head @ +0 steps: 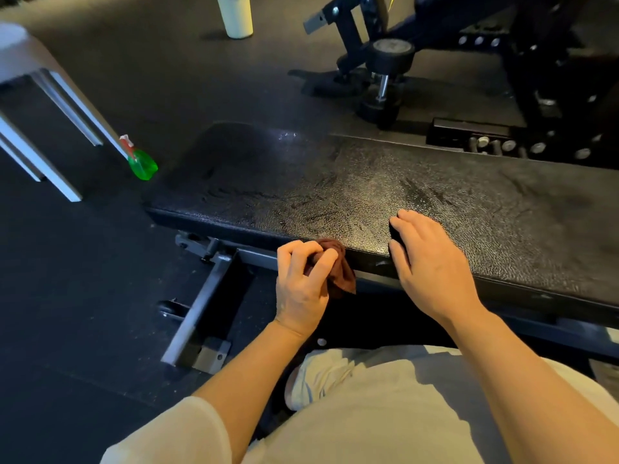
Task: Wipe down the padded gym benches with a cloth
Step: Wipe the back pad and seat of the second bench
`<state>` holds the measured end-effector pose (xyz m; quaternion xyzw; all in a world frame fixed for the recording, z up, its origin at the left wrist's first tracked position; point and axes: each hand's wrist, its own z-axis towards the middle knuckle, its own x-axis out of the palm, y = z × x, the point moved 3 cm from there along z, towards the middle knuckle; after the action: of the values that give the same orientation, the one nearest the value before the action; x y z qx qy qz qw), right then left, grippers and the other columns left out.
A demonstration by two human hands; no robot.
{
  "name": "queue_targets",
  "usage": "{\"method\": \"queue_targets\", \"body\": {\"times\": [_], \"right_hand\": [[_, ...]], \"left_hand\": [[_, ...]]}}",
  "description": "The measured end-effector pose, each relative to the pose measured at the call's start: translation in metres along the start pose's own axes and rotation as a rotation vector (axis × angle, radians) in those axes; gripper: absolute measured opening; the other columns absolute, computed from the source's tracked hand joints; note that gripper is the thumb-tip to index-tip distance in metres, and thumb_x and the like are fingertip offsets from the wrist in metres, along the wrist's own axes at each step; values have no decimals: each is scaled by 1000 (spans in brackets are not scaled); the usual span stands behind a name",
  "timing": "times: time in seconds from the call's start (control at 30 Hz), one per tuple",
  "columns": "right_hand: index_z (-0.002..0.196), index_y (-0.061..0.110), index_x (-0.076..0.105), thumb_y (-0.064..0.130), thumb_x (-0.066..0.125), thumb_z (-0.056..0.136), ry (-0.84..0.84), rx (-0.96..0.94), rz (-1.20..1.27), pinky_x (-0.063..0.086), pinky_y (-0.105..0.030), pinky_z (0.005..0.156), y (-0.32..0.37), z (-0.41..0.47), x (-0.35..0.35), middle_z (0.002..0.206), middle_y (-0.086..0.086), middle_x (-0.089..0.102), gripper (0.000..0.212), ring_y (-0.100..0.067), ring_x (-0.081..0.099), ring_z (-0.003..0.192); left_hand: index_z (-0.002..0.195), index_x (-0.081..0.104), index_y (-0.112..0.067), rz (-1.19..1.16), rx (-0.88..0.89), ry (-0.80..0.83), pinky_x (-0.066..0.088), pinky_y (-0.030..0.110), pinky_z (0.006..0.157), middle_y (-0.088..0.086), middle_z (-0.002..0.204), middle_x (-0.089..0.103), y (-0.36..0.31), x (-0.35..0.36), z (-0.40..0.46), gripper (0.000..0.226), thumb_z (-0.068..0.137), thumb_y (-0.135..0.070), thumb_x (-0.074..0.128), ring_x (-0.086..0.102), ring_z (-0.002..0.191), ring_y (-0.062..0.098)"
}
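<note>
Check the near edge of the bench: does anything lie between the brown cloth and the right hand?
Nothing does. In the head view, only bare pad of the bench separates the cloth, gripped by the left hand, from the right hand.

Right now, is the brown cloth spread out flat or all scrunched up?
Scrunched up: the cloth is bunched in the left hand's fingers at the bench's edge.

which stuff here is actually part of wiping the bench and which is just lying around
Part of the job: brown cloth gripped by the left hand; padded bench, with the right hand resting on it; likely the green spray bottle.

Lying about: dumbbell, white stool, pale cup.
</note>
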<state>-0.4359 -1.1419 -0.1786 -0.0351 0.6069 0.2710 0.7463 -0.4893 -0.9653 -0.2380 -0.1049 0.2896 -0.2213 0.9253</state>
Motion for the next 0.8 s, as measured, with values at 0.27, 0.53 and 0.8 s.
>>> {"method": "queue_targets", "body": {"times": [0.27,0.53,0.8], "right_hand": [[135,7,53,27,45,100,-5,0,-18,33,-36,111,-2,0,2,142,-8,50,41,-25,41,135],[138,7,50,29,40,101,17,10,-39,29,-36,114,0,0,2,145,-8,47,45,-24,38,138],[138,7,50,30,37,101,-3,17,-69,30,-34,112,3,-1,3,144,-7,49,46,-22,39,137]], "left_hand": [[107,56,-18,-37,-199,-48,47,36,85,3,108,46,10,-18,-21,38,81,10,56,46,98,25],[105,58,-15,-26,38,71,47,37,81,3,105,50,10,-2,-7,37,79,11,57,49,96,31],[109,59,-14,-4,-32,-46,39,25,92,6,108,47,9,-19,-5,26,97,-2,40,49,96,29]]}}
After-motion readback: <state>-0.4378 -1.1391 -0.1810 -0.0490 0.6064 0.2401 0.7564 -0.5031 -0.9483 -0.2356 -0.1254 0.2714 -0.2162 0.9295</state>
